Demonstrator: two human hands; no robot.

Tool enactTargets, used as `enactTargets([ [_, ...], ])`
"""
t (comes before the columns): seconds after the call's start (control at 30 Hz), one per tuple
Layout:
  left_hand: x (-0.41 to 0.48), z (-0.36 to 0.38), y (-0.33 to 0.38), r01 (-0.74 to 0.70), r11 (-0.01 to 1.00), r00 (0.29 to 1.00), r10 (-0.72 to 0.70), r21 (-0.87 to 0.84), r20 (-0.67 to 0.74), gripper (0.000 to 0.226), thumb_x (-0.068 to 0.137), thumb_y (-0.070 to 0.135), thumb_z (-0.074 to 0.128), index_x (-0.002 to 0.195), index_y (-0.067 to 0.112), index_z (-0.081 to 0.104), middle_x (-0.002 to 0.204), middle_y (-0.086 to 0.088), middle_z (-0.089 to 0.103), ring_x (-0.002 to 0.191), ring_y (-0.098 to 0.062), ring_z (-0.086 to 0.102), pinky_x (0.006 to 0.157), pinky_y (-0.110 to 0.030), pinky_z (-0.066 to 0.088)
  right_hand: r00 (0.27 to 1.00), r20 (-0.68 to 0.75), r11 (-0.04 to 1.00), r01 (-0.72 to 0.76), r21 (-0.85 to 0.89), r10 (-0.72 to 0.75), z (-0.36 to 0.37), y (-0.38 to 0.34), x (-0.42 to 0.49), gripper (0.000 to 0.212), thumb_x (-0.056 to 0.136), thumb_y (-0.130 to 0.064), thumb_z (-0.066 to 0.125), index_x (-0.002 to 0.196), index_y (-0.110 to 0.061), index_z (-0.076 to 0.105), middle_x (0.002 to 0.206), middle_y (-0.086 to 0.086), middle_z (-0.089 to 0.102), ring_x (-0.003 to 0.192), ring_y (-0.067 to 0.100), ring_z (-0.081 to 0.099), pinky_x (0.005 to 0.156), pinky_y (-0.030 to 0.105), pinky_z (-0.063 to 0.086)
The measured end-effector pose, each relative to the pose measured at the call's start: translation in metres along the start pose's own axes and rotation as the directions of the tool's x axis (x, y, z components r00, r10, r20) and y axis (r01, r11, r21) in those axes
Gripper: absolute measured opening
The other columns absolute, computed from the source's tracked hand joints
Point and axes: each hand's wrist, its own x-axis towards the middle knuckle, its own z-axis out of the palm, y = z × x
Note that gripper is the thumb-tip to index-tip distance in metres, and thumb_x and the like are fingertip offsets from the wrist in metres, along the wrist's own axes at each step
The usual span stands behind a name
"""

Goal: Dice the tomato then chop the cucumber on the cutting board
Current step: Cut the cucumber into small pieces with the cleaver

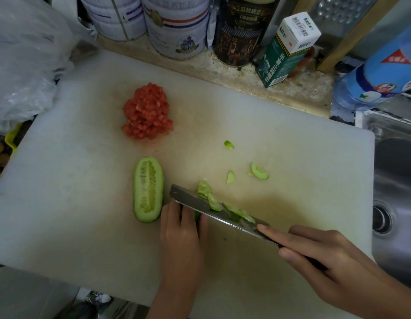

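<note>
Right hand [326,256] aims knife [211,208] far-left

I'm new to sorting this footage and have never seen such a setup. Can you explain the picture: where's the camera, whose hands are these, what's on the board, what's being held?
No machine here: a person works with bare hands, and the one camera sits on their head, looking down. The white cutting board holds a pile of diced tomato, a cucumber half lying cut side up, and a few loose cucumber slices. The right hand grips a knife, with slices stuck to its blade. The left hand steadies a cucumber piece, mostly hidden under its fingers. A sink lies to the right.
</note>
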Motion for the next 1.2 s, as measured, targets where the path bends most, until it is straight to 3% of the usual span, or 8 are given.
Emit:
enactTargets([
  [0.47, 0.000, 0.003, 0.005, 0.002, 1.000, 0.999, -0.001, 0.031, -0.051, 0.038, 0.090, 0.024, 0.049, 0.097, -0.008, 0.067, 0.091, -0.022, 0.062, 0.085, -0.028, 0.045, 0.073, -0.035, 0.038, 1.000, 0.004, 0.999, -0.014, -0.047, 0.014, 0.004, 0.001, 0.002, 0.040, 0.101, -0.038, 0.040, 0.140, -0.033, 0.046, 0.067, -0.010, 0.036, 0.049, 0.004, 0.033, 0.047, 0.017, 0.031],
  [0.63, -0.002, 0.004, 0.005, -0.034, 0.998, 0.996, 0.038, 0.049, -0.086, 0.053, 0.101, 0.037, 0.040, 0.099, -0.009, 0.066, 0.093, -0.022, 0.063, 0.087, -0.027, 0.047, 0.080, -0.035, 0.039, 0.999, 0.018, 0.998, -0.039, -0.053, 0.040, 0.010, 0.009, 0.009, 0.041, 0.101, -0.042, 0.037, 0.141, -0.038, 0.042, 0.066, -0.011, 0.039, 0.051, 0.004, 0.036, 0.046, 0.023, 0.036],
  [0.73, -0.003, 0.005, 0.005, -0.045, 0.995, 0.994, 0.053, 0.086, -0.094, 0.042, 0.097, 0.031, 0.050, 0.100, -0.007, 0.066, 0.095, -0.019, 0.063, 0.087, -0.026, 0.049, 0.080, -0.034, 0.042, 0.998, 0.020, 0.997, -0.063, -0.046, 0.064, 0.015, 0.015, 0.016, 0.040, 0.100, -0.041, 0.038, 0.140, -0.037, 0.044, 0.066, -0.013, 0.039, 0.052, 0.003, 0.038, 0.048, 0.023, 0.037],
  [0.97, -0.002, 0.003, 0.007, -0.012, 0.997, 0.997, 0.018, 0.076, -0.080, 0.038, 0.095, 0.028, 0.051, 0.105, -0.006, 0.066, 0.096, -0.018, 0.062, 0.088, -0.025, 0.049, 0.082, -0.033, 0.041, 0.997, 0.023, 0.996, -0.076, -0.039, 0.077, 0.021, 0.018, 0.043, 0.041, 0.099, -0.044, 0.036, 0.138, -0.038, 0.047, 0.065, -0.020, 0.036, 0.056, -0.005, 0.037, 0.056, 0.007, 0.027],
  [1.2, -0.007, -0.001, 0.004, -0.002, 1.000, 1.000, 0.001, 0.009, 0.022, 0.040, 0.092, 0.023, 0.049, 0.115, -0.006, 0.062, 0.106, -0.018, 0.058, 0.095, -0.027, 0.049, 0.087, -0.033, 0.040, 0.997, -0.077, 0.996, -0.015, 0.091, 0.022, 0.002, 0.006, 0.017, 0.039, 0.099, -0.039, 0.042, 0.137, -0.037, 0.049, 0.066, -0.012, 0.042, 0.053, 0.003, 0.043, 0.050, 0.020, 0.037],
])
